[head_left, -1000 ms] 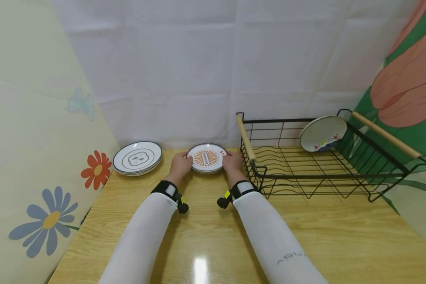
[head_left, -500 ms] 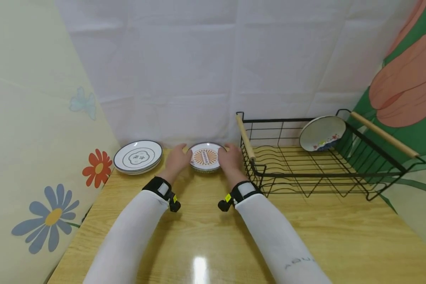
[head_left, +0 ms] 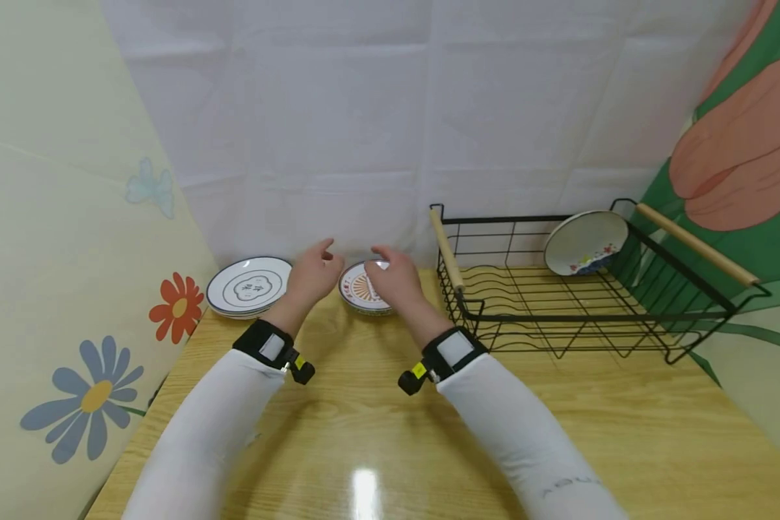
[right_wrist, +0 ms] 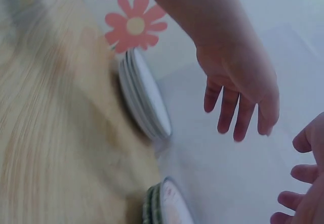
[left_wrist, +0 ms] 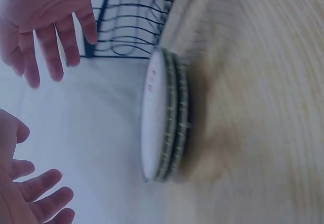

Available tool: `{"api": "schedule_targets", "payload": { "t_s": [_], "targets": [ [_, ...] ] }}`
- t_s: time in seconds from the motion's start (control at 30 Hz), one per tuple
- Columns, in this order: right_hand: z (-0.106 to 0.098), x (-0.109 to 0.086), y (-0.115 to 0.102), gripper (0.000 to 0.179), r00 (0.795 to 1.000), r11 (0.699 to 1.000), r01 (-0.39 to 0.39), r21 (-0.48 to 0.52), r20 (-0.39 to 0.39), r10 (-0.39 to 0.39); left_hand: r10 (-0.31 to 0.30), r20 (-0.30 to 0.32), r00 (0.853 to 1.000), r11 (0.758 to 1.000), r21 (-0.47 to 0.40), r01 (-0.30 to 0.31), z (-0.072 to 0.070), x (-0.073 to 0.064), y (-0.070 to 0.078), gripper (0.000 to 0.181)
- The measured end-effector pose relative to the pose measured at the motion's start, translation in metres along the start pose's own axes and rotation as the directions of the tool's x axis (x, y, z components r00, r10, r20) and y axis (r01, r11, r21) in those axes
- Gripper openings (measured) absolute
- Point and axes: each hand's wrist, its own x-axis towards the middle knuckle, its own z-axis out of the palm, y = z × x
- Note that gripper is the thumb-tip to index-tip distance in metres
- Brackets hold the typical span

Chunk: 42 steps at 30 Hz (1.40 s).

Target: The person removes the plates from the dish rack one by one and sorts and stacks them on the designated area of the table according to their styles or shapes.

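A short stack of small plates [head_left: 357, 287], white with an orange sunburst and green patterned sides, sits on the table near the back cloth. My left hand [head_left: 313, 274] hovers up and left of it, fingers spread and holding nothing. Over its right part, in the head view, hangs my right hand [head_left: 396, 280], also with nothing in it. In the left wrist view the small plates [left_wrist: 164, 115] stand apart from both hands. Larger white plates [head_left: 247, 287] with dark rims are stacked to the left, close to my left hand.
A black wire dish rack [head_left: 533, 318] with wooden handles stands at the right. Inside its far right corner leans a white dish [head_left: 581, 242] with a floral pattern. The wooden table [head_left: 377, 404] meets a white cloth [head_left: 338, 130] at the back.
Both hands have let go of the small plates' rim and lifted off. The left moved left and up, the right slightly up and inward over the stack. The plates stayed in place.
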Motion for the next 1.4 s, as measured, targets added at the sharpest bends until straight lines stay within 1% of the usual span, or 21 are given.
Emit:
{"api": "schedule_targets", "payload": {
  "t_s": [0.07, 0.2, 0.37, 0.43, 0.57, 0.67, 0.77, 0.83, 0.93, 1.03, 1.1, 1.17, 1.23, 1.33, 1.4],
  "targets": [
    [-0.008, -0.006, -0.011, 0.049, 0.999, 0.999, 0.013, 0.039, 0.047, -0.015, 0.035, -0.017, 0.999, 0.999, -0.024, -0.035, -0.007, -0.004, 0.007, 0.064],
    [-0.021, -0.017, -0.027, 0.049, 0.993, 0.997, 0.029, 0.065, 0.115, -0.036, 0.081, -0.022, 0.996, 0.994, -0.069, -0.082, -0.019, -0.015, 0.019, 0.062],
    [-0.038, -0.035, -0.035, 0.051, 0.981, 0.994, 0.091, 0.068, 0.167, -0.101, 0.100, -0.018, 0.995, 0.985, -0.141, -0.101, -0.027, -0.036, 0.029, 0.061],
    [-0.045, -0.041, -0.035, 0.052, 0.975, 0.991, 0.114, 0.070, 0.186, -0.125, 0.107, -0.019, 0.994, 0.981, -0.161, -0.109, -0.029, -0.045, 0.030, 0.060],
    [-0.061, -0.051, -0.035, 0.055, 0.964, 0.988, 0.132, 0.077, 0.220, -0.146, 0.124, -0.015, 0.992, 0.973, -0.194, -0.125, -0.030, -0.060, 0.030, 0.060],
    [-0.074, -0.056, -0.036, 0.055, 0.961, 0.988, 0.140, 0.065, 0.232, -0.152, 0.127, -0.007, 0.992, 0.964, -0.233, -0.125, -0.029, -0.068, 0.029, 0.060],
    [-0.089, -0.056, -0.035, 0.055, 0.958, 0.986, 0.158, 0.048, 0.234, -0.165, 0.129, 0.000, 0.992, 0.954, -0.274, -0.124, -0.024, -0.074, 0.030, 0.059],
    [-0.099, -0.053, -0.033, 0.055, 0.956, 0.984, 0.176, 0.031, 0.233, -0.178, 0.136, 0.001, 0.991, 0.940, -0.318, -0.128, -0.020, -0.077, 0.032, 0.058],
    [-0.116, -0.048, -0.030, 0.056, 0.951, 0.978, 0.207, -0.003, 0.236, -0.200, 0.167, -0.002, 0.986, 0.908, -0.388, -0.155, -0.012, -0.080, 0.036, 0.058],
    [-0.138, -0.039, -0.029, 0.056, 0.944, 0.969, 0.241, -0.058, 0.245, -0.221, 0.199, 0.002, 0.980, 0.860, -0.480, -0.174, -0.003, -0.084, 0.043, 0.057],
    [-0.153, -0.033, -0.029, 0.057, 0.945, 0.960, 0.255, -0.114, 0.239, -0.223, 0.220, 0.012, 0.976, 0.825, -0.537, -0.179, 0.002, -0.087, 0.049, 0.056],
    [-0.169, -0.025, -0.029, 0.058, 0.948, 0.949, 0.265, -0.168, 0.225, -0.225, 0.245, 0.018, 0.969, 0.797, -0.573, -0.191, 0.006, -0.091, 0.056, 0.056],
    [-0.184, -0.017, -0.028, 0.059, 0.955, 0.942, 0.258, -0.215, 0.204, -0.215, 0.273, 0.028, 0.961, 0.785, -0.584, -0.206, 0.009, -0.098, 0.062, 0.056],
    [-0.205, -0.005, -0.024, 0.062, 0.963, 0.937, 0.245, -0.249, 0.175, -0.205, 0.312, 0.042, 0.949, 0.770, -0.596, -0.227, 0.015, -0.107, 0.069, 0.055],
    [-0.219, 0.004, -0.020, 0.064, 0.968, 0.934, 0.231, -0.271, 0.164, -0.192, 0.317, 0.068, 0.946, 0.758, -0.618, -0.210, 0.019, -0.113, 0.073, 0.055]
  ]
}}
